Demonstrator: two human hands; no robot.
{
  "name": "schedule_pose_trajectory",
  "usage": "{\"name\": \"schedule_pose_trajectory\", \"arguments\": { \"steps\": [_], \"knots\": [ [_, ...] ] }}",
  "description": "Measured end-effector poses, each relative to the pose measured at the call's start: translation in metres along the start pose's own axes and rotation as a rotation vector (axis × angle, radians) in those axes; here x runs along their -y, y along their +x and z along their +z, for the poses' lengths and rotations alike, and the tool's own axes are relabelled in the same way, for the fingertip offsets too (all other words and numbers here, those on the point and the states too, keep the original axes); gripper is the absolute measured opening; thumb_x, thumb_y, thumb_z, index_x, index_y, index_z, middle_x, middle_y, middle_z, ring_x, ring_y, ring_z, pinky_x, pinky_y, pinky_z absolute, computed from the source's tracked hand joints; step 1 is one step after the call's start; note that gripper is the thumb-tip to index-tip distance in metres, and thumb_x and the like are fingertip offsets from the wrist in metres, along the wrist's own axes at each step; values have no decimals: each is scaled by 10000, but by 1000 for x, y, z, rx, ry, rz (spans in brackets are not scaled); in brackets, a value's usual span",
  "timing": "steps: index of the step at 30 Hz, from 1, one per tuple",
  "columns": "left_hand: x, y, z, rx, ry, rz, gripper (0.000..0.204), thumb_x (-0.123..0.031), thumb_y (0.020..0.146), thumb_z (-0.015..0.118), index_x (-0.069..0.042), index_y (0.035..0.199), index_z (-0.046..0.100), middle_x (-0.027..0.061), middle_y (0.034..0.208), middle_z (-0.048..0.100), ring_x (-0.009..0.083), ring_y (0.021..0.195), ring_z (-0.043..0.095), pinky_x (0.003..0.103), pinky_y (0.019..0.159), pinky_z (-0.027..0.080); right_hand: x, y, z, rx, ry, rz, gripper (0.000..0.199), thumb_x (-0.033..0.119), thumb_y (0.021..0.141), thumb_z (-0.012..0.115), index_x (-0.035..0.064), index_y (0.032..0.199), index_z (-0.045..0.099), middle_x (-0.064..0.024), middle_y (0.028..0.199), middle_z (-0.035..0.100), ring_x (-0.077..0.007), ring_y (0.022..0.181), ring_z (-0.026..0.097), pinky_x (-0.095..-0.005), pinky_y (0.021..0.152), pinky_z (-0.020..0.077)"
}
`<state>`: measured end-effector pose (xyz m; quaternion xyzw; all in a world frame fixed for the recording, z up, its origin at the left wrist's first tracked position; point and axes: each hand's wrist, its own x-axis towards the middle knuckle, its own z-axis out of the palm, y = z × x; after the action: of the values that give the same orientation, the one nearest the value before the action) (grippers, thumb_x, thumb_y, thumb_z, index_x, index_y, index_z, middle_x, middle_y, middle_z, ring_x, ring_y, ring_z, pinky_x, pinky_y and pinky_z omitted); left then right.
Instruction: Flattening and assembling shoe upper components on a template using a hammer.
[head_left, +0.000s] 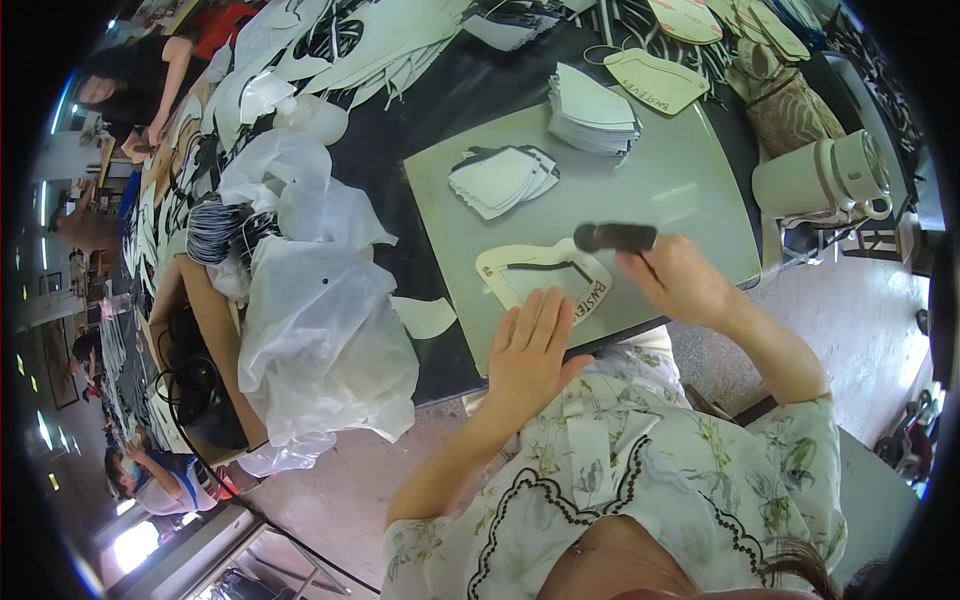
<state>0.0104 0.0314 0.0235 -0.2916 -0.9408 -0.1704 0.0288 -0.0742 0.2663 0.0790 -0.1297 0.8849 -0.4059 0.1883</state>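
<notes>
A cream, frame-shaped piece with dark edging inside its opening (540,254) lies on a pale green board (700,200), its near edge under the fingers of the left hand (524,352), which is flat and open, seemingly to stop it shifting. To its right, the right hand (688,282) is closed around the handle of a dark-headed hammer (617,237), the head over the piece's far-right corner, contact unclear; beyond, two stacks of white pieces (505,180) (595,112) sit apart, perhaps to leave working room.

the hands (530,365) partly hide hammer (622,237) and cream piece (530,254)
</notes>
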Motion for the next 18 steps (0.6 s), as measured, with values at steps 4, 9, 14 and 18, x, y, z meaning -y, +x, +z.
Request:
{"name": "schedule_pose_trajectory", "arguments": {
  "steps": [4, 9, 14, 18],
  "knots": [
    [16, 8, 0, -62, -139, 39, 510, -244, 833, 730, -42, 1276, 577, 150, 1361, 556, 339, 1246, 523, 477, 1036, 399, 16, -2, 13, 107, -446, -119, 306, 297, 999, 541, -5, 954, 562, -159, 670, 651, -388, 607, 647, -471, 563, 513],
    [46, 37, -15, -252, -293, -143, 482, -112, 787, 749, -37, 1231, 578, 142, 1231, 607, 349, 1120, 571, 428, 970, 427, 32, 6, 14, 283, -602, -26, 339, 311, 999, 538, -19, 922, 547, -168, 640, 641, -388, 600, 654, -473, 554, 515],
    [59, 60, -38, 126, -303, -269, 410, -107, 773, 760, -50, 1134, 574, 91, 1019, 633, 310, 1012, 586, 424, 848, 424, 25, 4, 21, 249, -585, -60, 311, 290, 989, 559, -11, 915, 534, -164, 632, 638, -384, 584, 651, -468, 540, 512],
    [64, 71, -43, 199, -303, -213, 239, -128, 767, 763, -75, 936, 603, 52, 931, 616, 259, 950, 566, 413, 837, 384, 22, 5, 22, 237, -571, -40, 285, 268, 975, 578, -3, 905, 523, -159, 621, 633, -380, 571, 648, -462, 524, 507]
  ]
}}
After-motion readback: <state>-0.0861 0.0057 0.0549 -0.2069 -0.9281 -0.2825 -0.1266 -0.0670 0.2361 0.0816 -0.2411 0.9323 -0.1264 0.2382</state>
